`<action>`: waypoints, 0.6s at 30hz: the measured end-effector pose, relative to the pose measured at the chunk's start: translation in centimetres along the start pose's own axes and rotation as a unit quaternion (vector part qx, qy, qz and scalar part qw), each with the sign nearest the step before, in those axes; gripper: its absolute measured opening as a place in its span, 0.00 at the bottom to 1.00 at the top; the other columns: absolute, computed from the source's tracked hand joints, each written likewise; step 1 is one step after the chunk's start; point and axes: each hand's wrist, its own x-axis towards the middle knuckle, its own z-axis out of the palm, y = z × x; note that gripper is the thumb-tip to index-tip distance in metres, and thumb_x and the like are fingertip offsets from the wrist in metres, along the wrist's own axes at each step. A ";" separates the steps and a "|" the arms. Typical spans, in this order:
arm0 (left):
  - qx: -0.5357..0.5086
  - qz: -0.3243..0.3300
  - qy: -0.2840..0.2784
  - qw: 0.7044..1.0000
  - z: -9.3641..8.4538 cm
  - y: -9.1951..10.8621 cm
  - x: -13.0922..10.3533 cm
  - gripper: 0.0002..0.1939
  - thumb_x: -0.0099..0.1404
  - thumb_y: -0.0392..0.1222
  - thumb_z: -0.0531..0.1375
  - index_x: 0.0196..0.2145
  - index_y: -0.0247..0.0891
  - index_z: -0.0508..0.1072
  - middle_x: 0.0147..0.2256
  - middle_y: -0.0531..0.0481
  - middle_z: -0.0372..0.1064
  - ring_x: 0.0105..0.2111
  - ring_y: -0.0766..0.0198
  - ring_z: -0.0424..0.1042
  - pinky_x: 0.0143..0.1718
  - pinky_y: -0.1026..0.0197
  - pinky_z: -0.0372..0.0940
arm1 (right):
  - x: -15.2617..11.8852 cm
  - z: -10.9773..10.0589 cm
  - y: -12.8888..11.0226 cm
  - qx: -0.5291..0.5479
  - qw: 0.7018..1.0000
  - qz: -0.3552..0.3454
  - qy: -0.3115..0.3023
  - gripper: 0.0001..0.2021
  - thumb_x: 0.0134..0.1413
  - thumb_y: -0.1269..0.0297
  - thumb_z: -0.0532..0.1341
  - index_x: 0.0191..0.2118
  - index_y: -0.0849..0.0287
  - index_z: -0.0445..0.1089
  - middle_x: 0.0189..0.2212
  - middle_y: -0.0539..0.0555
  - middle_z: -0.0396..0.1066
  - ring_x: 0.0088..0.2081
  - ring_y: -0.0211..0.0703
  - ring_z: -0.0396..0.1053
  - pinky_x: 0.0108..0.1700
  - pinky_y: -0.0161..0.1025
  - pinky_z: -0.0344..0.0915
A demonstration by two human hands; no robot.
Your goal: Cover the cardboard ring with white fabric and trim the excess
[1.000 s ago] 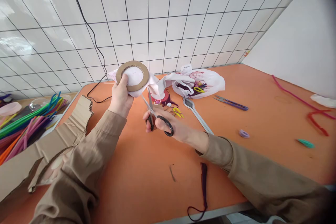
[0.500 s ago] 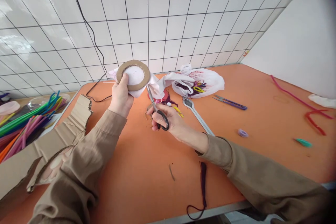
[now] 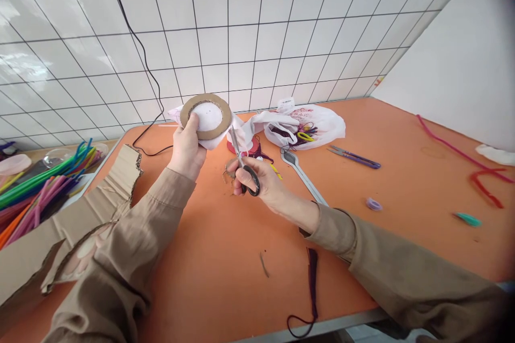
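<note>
My left hand (image 3: 188, 151) grips a cardboard ring (image 3: 221, 129) together with white fabric (image 3: 210, 117) that lies behind it and shows through its hole. The thumb presses on the ring's inner edge. In my right hand (image 3: 257, 177) is a pair of scissors (image 3: 252, 181) with black handles, fingers in the loops. Its blades point up at the cloth just right of the ring, touching or close to it; whether they cut into it I cannot tell. Beyond the scissors, a red round item (image 3: 252, 146) and dark thread are partly hidden.
A white plastic bag (image 3: 328, 123) with coloured thread lies at the back. Thread snips (image 3: 354, 157), a purple ring-shaped roll (image 3: 374, 204) and a green item (image 3: 468, 219) are on the right. Torn cardboard (image 3: 94, 193) lies left, beside pipe cleaners (image 3: 44, 187). A dark tassel (image 3: 313, 284) lies near the front edge.
The scissors have turned slightly more upright, their tips shifting a little to the right beside the ring. My left hand still holds the ring and fabric nearly in place.
</note>
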 end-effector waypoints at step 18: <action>0.025 0.020 -0.018 0.999 0.2 -1.9 -1.4 0.04 0.66 0.36 0.59 0.38 0.36 0.74 0.48 0.42 0.76 0.49 0.58 0.74 0.49 0.61 0.68 | 0.6 -0.2 0.4 -0.069 0.996 -0.043 0.039 0.15 0.55 0.49 0.59 0.33 0.57 0.63 0.26 0.50 0.67 0.31 0.40 0.68 0.32 0.38 0.63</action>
